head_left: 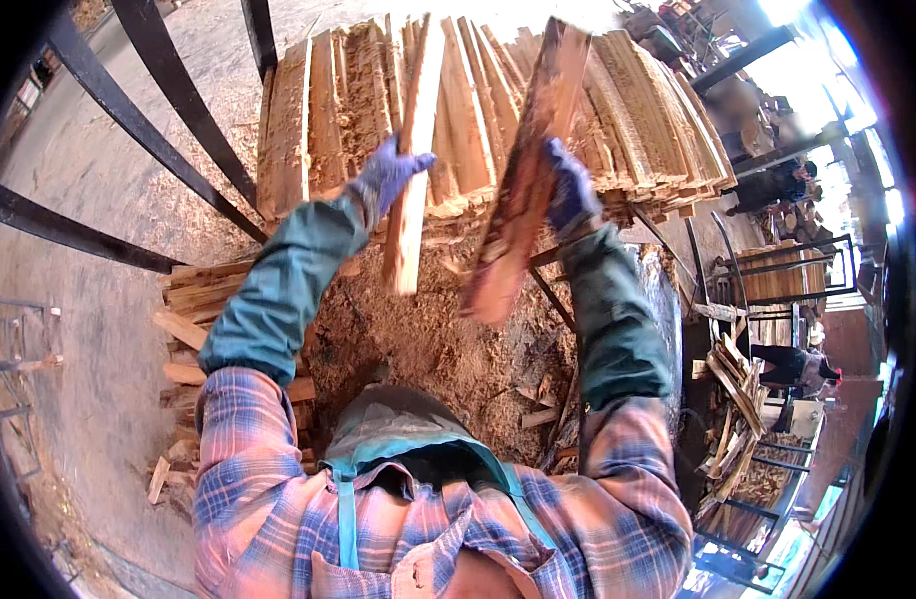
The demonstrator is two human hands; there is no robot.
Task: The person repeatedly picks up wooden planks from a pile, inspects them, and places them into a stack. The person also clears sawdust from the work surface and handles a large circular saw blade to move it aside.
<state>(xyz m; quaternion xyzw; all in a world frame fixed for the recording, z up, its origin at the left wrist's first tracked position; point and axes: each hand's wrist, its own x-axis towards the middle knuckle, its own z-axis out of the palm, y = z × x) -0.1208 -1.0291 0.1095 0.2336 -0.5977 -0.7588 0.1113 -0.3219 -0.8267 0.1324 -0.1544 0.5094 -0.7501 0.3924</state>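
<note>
My left hand, in a purple glove, is closed around the edge of a narrow pale wooden board. The thumb shows across its face. On the other side, my right hand, in a matching glove, grips the right edge of a wider, darker board with rough, bark-like brown patches. Both boards are tilted lengthwise away from me and held apart. Their far ends overlap a wide stack of sawn boards sprinkled with sawdust; whether they touch it I cannot tell.
Black metal bars rise at the stack's left. Short wood pieces are piled at my left, and sawdust covers the ground before me. Scrap slats lie on the right. Other people are farther off at the right.
</note>
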